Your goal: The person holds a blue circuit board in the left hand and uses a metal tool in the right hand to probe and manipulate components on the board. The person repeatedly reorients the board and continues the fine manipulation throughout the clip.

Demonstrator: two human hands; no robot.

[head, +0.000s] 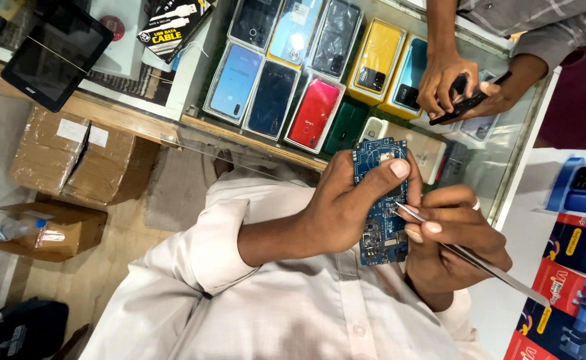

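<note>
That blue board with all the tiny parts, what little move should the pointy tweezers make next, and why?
Probably a tiny nudge of the tweezers tip down onto the small part it already points at. The left hand holds the blue circuit board upright with a thumb on its top, and the right hand has the tip at the board's right edge, near the middle.

Circuit board (381, 200) sits between both hands, phone cases (286, 73) beyond.

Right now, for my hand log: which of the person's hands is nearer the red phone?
Left. The left hand, holding the board, sits just below the red phone in view; the right hand, holding tweezers, lies farther right, beyond the board.
</note>
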